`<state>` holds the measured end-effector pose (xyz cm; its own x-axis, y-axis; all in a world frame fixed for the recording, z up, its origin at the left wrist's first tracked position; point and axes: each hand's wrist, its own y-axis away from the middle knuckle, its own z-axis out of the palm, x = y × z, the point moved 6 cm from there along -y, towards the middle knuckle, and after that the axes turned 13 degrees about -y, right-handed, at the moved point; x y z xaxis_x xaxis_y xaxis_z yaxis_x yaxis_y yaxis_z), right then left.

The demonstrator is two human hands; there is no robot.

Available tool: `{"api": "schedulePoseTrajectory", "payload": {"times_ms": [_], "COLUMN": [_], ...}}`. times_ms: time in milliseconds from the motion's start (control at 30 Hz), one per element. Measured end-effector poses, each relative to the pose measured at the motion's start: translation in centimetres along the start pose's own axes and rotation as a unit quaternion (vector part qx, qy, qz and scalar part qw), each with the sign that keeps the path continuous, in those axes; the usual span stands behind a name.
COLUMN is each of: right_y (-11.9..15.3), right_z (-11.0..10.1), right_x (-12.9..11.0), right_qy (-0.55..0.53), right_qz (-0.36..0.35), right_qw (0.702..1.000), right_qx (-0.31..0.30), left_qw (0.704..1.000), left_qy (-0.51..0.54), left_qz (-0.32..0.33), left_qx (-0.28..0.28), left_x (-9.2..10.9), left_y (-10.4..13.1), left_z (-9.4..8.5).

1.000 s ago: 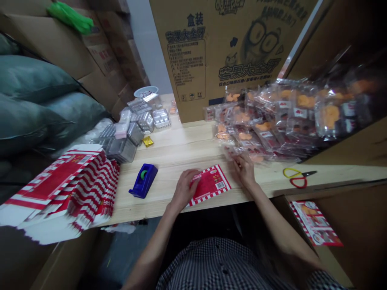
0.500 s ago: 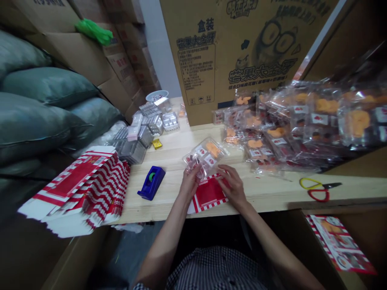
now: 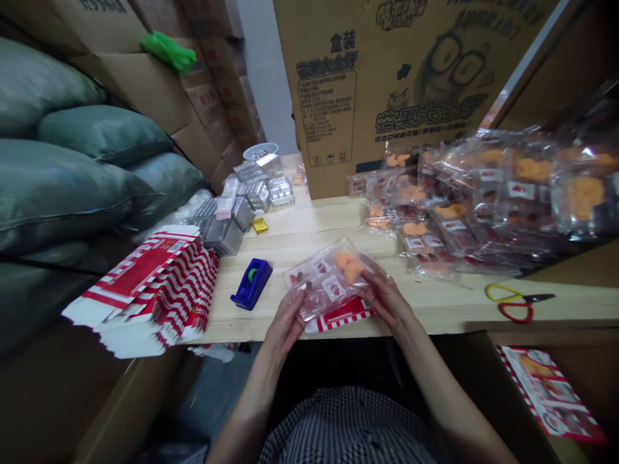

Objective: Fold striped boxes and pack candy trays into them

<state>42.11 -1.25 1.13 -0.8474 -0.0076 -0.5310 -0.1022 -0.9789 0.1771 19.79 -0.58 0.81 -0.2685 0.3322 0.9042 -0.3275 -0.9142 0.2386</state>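
Between my two hands is a clear plastic candy pack [image 3: 322,277] with orange pieces, small white printed packets and dark red bits inside. My left hand [image 3: 286,316] grips its lower left corner, thumb on top. On the right edge, my right hand [image 3: 384,290] is closed around the pack, fingers partly behind it. Beneath the pack lies a red and white striped flat box [image 3: 341,317] near the table's front edge, mostly covered by it.
Left of my hands stand a blue tape dispenser [image 3: 251,283], a stack of striped flat boxes [image 3: 159,283] and clear trays [image 3: 225,229]. Right are piled candy packs [image 3: 454,212] and scissors [image 3: 520,299]. A large carton [image 3: 329,96] rises behind; an open carton [image 3: 493,380] sits lower right.
The candy pack has come closer and lower, now covering more of the striped box. My right hand has moved from the box to the pack's right edge. The view has shifted slightly.
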Motion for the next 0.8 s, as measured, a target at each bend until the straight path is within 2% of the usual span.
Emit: {"api": "schedulePoseTrajectory", "payload": {"times_ms": [67,100,133,200,267,300,400,467,533,600,667,733,800], "right_y": [0.4,0.6,0.7,1.0,1.1,1.2,1.1,0.9,0.9,1.1,1.4,1.7,1.8], "right_z": [-0.1,-0.2,-0.1,0.1,0.5,0.7,0.6,0.3,0.2,0.7,1.5,2.0,1.9], "right_x": [0.9,1.2,1.5,2.0,2.4,2.6,3.1,3.4,3.7,4.3,4.8,4.8,4.0], "right_qy": [-0.026,-0.035,-0.042,-0.048,-0.047,-0.045,-0.047,-0.05,-0.04,-0.016,0.01,0.038,0.092], "right_qz": [0.015,0.023,0.032,0.049,0.064,0.073,0.098,0.106,0.118,0.141,0.16,0.165,0.146], "right_qw": [0.999,0.999,0.998,0.997,0.997,0.996,0.994,0.992,0.991,0.99,0.987,0.985,0.984], "right_qx": [0.018,0.024,0.027,0.025,0.021,0.02,0.032,0.048,0.046,0.018,-0.016,-0.042,-0.054], "left_qw": [0.985,0.959,0.916,0.799,0.698,0.663,0.599,0.564,0.533,0.527,0.562,0.638,0.735], "left_qy": [-0.128,-0.226,-0.335,-0.535,-0.656,-0.691,-0.754,-0.78,-0.792,-0.771,-0.718,-0.654,-0.587], "left_qz": [0.108,0.166,0.216,0.272,0.286,0.286,0.258,0.257,0.29,0.352,0.402,0.403,0.339], "left_qx": [0.033,0.044,0.049,0.037,0.001,-0.022,-0.081,-0.085,-0.071,-0.07,-0.084,-0.063,0.025], "left_x": [2.0,3.1,4.2,5.6,6.3,6.4,6.5,6.5,6.7,6.8,6.7,6.6,6.4], "left_y": [1.8,2.8,3.9,5.5,6.6,6.9,7.2,7.0,6.7,6.4,6.1,5.5,4.6], "left_z": [-1.6,-2.1,-2.3,-2.2,-1.8,-1.5,-1.1,-1.1,-1.1,-1.0,-1.2,-2.1,-4.2]}}
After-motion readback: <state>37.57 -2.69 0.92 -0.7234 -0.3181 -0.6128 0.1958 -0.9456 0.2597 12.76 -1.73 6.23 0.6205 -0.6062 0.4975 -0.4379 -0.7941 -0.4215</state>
